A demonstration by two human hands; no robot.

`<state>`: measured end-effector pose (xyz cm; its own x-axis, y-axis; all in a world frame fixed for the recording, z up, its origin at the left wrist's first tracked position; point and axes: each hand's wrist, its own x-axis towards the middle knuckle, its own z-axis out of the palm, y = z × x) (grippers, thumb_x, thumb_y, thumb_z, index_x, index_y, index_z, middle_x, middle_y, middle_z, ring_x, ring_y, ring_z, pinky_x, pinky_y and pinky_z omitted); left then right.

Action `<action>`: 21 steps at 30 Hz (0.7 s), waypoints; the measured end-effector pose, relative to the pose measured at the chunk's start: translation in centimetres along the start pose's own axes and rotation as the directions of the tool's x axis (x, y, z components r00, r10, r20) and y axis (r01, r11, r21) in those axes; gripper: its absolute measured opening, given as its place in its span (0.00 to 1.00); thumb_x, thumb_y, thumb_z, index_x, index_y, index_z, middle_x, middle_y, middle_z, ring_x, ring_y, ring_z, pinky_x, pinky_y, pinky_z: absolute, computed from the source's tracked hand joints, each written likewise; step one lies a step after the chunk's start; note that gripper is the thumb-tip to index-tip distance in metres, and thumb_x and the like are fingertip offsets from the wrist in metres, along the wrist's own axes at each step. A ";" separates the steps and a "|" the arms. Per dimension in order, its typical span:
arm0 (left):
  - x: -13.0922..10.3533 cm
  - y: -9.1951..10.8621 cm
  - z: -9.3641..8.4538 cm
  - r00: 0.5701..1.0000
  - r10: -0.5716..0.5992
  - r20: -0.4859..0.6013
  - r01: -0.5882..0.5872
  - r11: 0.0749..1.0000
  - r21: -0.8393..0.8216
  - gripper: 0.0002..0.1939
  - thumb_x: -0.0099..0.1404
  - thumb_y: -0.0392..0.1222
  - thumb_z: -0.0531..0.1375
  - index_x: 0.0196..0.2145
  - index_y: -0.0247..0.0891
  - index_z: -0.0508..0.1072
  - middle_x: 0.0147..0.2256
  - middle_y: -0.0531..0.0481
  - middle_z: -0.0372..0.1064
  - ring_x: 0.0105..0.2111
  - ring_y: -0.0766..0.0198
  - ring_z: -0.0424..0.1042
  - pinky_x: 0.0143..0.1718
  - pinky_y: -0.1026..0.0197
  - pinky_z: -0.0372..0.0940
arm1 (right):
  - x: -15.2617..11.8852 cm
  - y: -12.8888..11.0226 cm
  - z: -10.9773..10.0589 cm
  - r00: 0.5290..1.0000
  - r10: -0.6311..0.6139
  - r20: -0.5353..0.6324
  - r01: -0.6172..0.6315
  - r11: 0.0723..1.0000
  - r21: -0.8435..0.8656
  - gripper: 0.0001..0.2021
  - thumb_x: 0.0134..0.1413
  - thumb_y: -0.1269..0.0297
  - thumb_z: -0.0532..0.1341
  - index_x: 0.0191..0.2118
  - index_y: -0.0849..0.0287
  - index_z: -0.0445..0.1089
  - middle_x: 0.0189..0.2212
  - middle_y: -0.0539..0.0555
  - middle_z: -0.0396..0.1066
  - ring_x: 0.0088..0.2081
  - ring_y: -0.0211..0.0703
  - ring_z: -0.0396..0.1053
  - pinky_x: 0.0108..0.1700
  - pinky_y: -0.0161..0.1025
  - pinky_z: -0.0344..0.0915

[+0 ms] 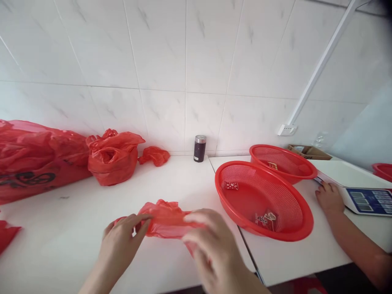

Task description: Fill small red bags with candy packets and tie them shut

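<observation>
A thin red plastic bag point(167, 222) is stretched between my two hands, low over the white table. My left hand point(124, 239) pinches its left side between thumb and fingers. On the other side my right hand point(212, 245), slightly blurred, grips the bag's edge with bent fingers. Just right of it stands a red mesh basket point(225, 200) with a few small printed packets point(266, 220) inside. The bag's lower part is partly hidden behind my right hand.
Large red bags point(45, 155), a bundled red bag point(113, 159) and a crumpled one point(154, 156) lie left. A dark tumbler point(199, 149) stands by the wall. Behind sits a second basket point(284, 149). Another person's hand point(330, 198) rests beside a scale point(364, 200).
</observation>
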<state>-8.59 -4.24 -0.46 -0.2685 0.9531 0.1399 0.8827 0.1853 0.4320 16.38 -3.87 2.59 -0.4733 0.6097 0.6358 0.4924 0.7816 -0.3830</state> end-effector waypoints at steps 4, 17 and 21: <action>-1.1 1.5 -0.6 0.995 0.080 0.052 -0.063 0.960 -0.273 0.18 0.59 0.56 0.53 0.33 0.50 0.80 0.34 0.53 0.77 0.35 0.55 0.72 0.50 0.50 0.61 | 1.6 0.9 4.6 0.962 0.028 0.271 0.019 0.985 -0.169 0.08 0.54 0.69 0.59 0.38 0.55 0.73 0.64 0.55 0.50 0.62 0.64 0.48 0.59 0.61 0.50; -2.0 -5.0 2.2 0.985 0.078 -0.157 -0.067 0.995 0.075 0.16 0.60 0.51 0.56 0.45 0.58 0.77 0.55 0.48 0.60 0.46 0.52 0.68 0.41 0.55 0.67 | 2.0 8.2 7.8 0.875 0.382 0.297 -0.313 0.915 -0.256 0.23 0.45 0.85 0.52 0.44 0.58 0.70 0.38 0.54 0.66 0.32 0.38 0.68 0.31 0.34 0.61; -0.6 -5.1 2.1 0.994 -0.073 -0.087 0.091 0.972 0.216 0.24 0.63 0.34 0.46 0.52 0.44 0.72 0.59 0.41 0.56 0.40 0.54 0.74 0.34 0.55 0.69 | 3.0 7.4 6.0 0.870 0.350 0.347 -0.299 0.935 -0.192 0.31 0.41 0.87 0.50 0.50 0.53 0.68 0.47 0.54 0.61 0.27 0.31 0.65 0.27 0.32 0.60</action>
<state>-12.10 -5.22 -4.57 -0.3649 0.9126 0.1845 0.9172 0.3182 0.2397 14.21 4.51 -2.32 -0.4932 0.8496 0.1868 0.7421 0.5230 -0.4193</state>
